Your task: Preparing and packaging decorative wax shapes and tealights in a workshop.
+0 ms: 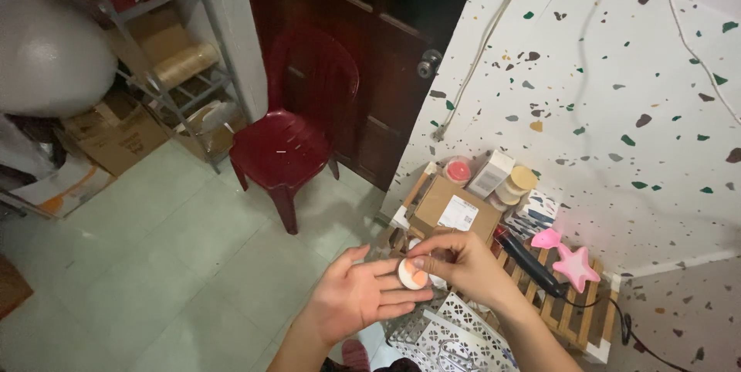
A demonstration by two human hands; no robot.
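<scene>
A person holds both hands out over the pale green floor (pixel 154 264). The left hand (pixel 359 295) lies flat and open, palm up, with its fingers (pixel 386 268) spread a little and stretched out. The right hand (pixel 463 260) comes in from the other side, and its fingers (pixel 432 252) are pinched close around a small round thing (pixel 411 273). That thing is white and orange, and it looks like a little pot or its lid, but it is too small to tell which. It sits right at the tips of the left fingers, touching them, so both hands meet at it. It looks as if the round thing is already picked up and is now being pressed or dabbed on the open hand; I cannot tell if it is open or shut, so how much is left is hard to say. Just behind the hands is a low wooden slat surface (pixel 567 314) by the speckled wall (pixel 617 71). On it lie a brown cardboard box (pixel 451 210), a black hair dryer (pixel 529 260), a pink star (pixel 575 266) and some small jars (pixel 519 183). A white tray with holes (pixel 463 329) sits under the arms. A dark red plastic chair (pixel 289 136) stands near the door (pixel 363 55).
</scene>
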